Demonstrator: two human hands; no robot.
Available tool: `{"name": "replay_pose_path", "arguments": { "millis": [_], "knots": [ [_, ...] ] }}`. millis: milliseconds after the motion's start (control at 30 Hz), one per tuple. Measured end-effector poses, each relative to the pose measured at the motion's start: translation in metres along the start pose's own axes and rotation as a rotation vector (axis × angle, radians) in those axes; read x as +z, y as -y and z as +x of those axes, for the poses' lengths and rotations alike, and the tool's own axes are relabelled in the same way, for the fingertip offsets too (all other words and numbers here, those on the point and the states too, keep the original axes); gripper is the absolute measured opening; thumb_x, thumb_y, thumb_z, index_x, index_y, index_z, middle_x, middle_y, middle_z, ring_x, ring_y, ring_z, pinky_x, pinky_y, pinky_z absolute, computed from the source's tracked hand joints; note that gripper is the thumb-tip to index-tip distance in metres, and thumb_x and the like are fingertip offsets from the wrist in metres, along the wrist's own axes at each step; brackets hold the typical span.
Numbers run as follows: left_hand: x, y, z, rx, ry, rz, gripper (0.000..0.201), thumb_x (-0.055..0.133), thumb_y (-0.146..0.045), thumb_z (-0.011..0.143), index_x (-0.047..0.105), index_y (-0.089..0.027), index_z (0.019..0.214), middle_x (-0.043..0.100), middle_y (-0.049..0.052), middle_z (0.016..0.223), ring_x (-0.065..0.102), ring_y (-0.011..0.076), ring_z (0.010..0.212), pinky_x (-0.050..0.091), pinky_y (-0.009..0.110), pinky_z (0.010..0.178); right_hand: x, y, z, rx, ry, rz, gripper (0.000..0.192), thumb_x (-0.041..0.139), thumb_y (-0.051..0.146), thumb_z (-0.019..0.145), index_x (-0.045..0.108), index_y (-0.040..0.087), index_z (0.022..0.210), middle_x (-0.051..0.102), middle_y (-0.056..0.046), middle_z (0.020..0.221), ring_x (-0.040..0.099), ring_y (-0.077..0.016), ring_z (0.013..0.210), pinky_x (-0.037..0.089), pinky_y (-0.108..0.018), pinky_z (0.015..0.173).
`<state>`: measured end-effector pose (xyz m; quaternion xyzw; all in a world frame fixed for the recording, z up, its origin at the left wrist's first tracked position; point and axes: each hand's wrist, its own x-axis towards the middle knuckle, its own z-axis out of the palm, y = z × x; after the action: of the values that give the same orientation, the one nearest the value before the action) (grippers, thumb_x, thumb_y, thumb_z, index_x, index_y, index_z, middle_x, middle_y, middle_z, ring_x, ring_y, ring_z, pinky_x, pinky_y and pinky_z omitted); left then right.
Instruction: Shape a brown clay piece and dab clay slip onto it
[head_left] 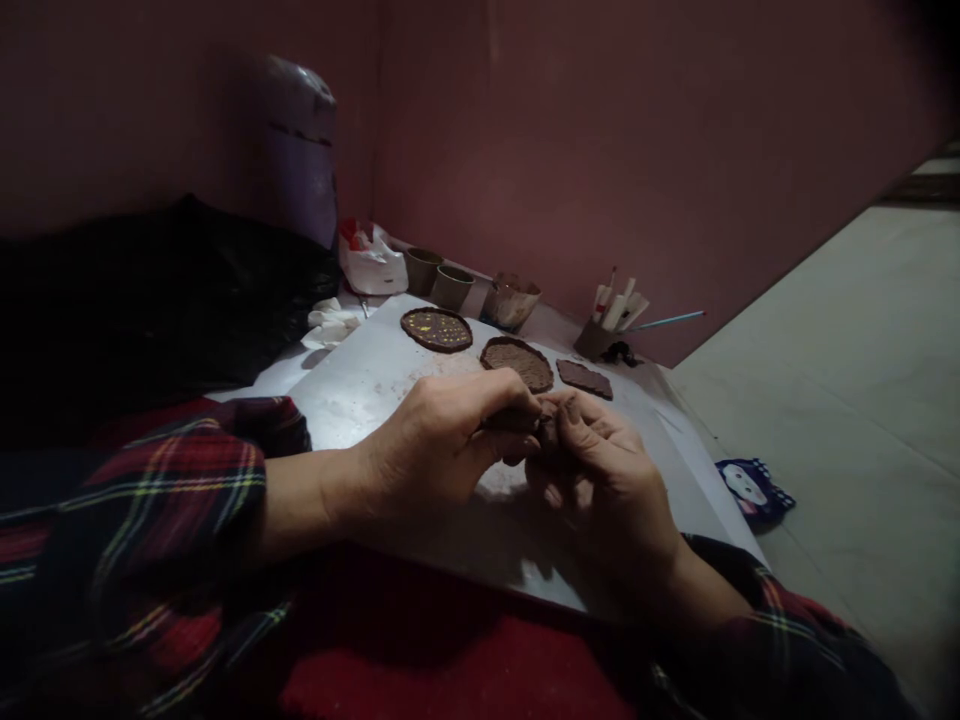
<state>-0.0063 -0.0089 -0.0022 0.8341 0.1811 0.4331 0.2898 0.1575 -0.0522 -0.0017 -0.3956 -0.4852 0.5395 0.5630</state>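
- Clay, dark brown, forms a small lump (541, 425) pinched between both hands above the white board (360, 385).
- Left hand (442, 450): grip clenched on the left side of the lump, thumb and fingers curled around it.
- Right hand (607, 480): fingertips pressed against the right end of the lump, so the grip is closed on the same piece.
- Location: the lump sits at the meeting point of the 2 hands, near the board's middle and raised off its surface.
- Axis: the visible part of the lump runs roughly left to right, from the left palm toward the right fingertips. Most of it is covered, so its full shape cannot be told.
- Nearness: both hands touch the lump; neither is nearer.
- Behind the hands, 3 flattened clay pieces lie in a row on the board: a dotted disc (436, 329), a textured disc (517, 363) and a flat slab (584, 379), each apart from the lump.
- Along the pink wall stand 2 cups (439, 280), a glass jar (510, 301) and a tool holder (609, 325).
- Plaid sleeves (187, 500) cover both forearms; a red cloth (420, 660) lies under the board's near edge.
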Motion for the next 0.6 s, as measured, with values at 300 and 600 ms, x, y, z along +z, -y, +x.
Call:
{"name": "replay_pose_path", "arguments": {
  "millis": [300,600],
  "knots": [
    [0.001,0.000,0.003,-0.201,-0.029,-0.304,0.014,0.064,-0.023,0.083,0.062,-0.014,0.093,0.065,0.003,0.083,0.060,0.0120,0.071,0.050,0.023,0.062,0.001,-0.003,-0.001,0.010,-0.057,0.021,0.028,0.062,0.045,0.083,0.056,0.018,0.079,0.053,0.004,0.062,0.040,-0.0042,0.038,0.031,-0.016,0.030],
    [0.002,0.001,0.010,-0.567,-0.143,-0.682,0.023,0.071,-0.025,0.076,0.058,-0.014,0.092,0.062,-0.001,0.070,0.057,0.0080,0.051,0.046,0.020,0.046,-0.017,-0.007,0.004,-0.093,-0.329,-0.009,0.035,0.064,0.051,0.079,0.055,0.020,0.091,0.062,0.000,0.073,0.046,-0.0060,0.044,0.033,-0.017,0.034]
  ]
}}
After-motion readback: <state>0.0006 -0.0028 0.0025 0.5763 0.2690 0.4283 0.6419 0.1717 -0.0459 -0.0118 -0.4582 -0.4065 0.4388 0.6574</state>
